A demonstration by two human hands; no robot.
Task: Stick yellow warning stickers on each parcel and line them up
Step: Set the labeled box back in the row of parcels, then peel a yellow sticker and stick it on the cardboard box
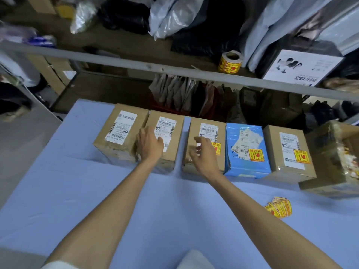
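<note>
The left hand (pixel 149 144) lies flat, fingers straight and together, on the top of the second box (pixel 171 150), covering part of its white shipping label. The right hand (pixel 204 154) is over the third box (pixel 206 131), fingers loosely curved and apart with nothing visible between them; whether it touches the cardboard cannot be told. That third box sits against the left side of the blue parcel (pixel 246 164), and its yellow sticker (pixel 217 148) shows partly from behind the fingers. The second box stands one place further left of the blue parcel, across a narrow gap, and the first box (pixel 120 133) touches its far side. The blue parcel carries a warning sticker (pixel 256 155) on its top, as does the fifth box (pixel 289 152) just to its right. Beyond that, at the row's right end, sits a large taped box (pixel 334 158). All stand in a row on the blue-covered bench (pixel 77 191). In front and right of the blue parcel lies a pile of loose stickers (pixel 278 209). Behind and above the blue parcel, a sticker roll (pixel 230 62) stands on a shelf (pixel 116 43).
</note>
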